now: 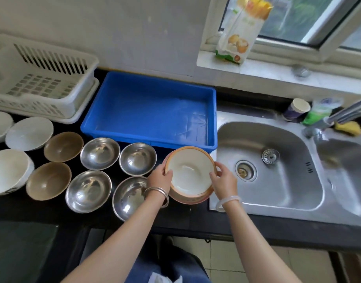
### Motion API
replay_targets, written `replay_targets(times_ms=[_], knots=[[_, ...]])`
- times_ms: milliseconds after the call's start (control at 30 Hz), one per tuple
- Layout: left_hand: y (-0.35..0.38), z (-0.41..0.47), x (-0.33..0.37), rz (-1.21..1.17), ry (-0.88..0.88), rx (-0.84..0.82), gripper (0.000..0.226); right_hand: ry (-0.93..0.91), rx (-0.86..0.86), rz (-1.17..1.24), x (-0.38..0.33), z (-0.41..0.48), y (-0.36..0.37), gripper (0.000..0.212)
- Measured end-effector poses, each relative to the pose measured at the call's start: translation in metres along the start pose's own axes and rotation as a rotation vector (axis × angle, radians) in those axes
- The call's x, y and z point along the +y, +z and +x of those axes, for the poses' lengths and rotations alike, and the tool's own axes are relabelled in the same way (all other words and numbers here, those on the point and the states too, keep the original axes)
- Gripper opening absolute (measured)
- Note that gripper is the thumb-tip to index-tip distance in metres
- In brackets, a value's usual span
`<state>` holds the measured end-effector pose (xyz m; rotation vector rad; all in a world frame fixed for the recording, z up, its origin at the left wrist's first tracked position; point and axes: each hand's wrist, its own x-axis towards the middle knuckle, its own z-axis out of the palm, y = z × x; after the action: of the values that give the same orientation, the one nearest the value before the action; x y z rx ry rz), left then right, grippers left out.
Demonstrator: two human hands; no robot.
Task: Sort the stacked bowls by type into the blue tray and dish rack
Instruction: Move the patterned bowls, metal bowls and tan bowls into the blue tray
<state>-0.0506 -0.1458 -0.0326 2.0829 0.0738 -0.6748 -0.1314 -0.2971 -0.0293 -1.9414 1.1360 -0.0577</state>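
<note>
An orange-rimmed white bowl point(188, 172) sits on a similar bowl between the blue tray point(151, 111) and the counter's front edge. My left hand point(160, 177) grips its left rim and my right hand point(223, 178) grips its right rim. Left of it stand several steel bowls point(100, 153), two brown bowls point(63, 146) and several white bowls point(28, 133). The blue tray holds nothing. The white dish rack point(43, 82) at the back left holds nothing.
A steel double sink point(277, 166) lies right of the bowls, its tap point(343, 114) above. A paper cup point(297, 109), a green packet and a yellow sponge point(348, 127) sit behind it. A carton point(239, 31) stands on the window sill.
</note>
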Motion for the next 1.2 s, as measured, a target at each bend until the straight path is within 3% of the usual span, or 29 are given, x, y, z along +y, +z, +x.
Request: replay_targets(times_ms=[233,500,633,733,1200], knots=[[-0.001,-0.002,0.023,-0.012,0.094,0.026,0.028,0.044,0.103,0.152,-0.004,-0.014,-0.019,0.030],[0.009,-0.015,0.064,-0.035,0.187,-0.102,0.015,0.076,0.313,0.218,-0.004,-0.034,-0.064,0.030],[0.030,-0.026,0.072,0.015,0.207,-0.198,0.025,0.139,0.386,0.223,0.012,-0.047,-0.082,0.029],[0.050,-0.031,0.069,0.059,0.207,-0.263,0.014,0.214,0.410,0.227,0.029,-0.055,-0.091,0.030],[0.100,-0.036,0.048,0.234,0.164,-0.441,0.028,0.425,0.427,0.291,0.087,-0.065,-0.085,0.036]])
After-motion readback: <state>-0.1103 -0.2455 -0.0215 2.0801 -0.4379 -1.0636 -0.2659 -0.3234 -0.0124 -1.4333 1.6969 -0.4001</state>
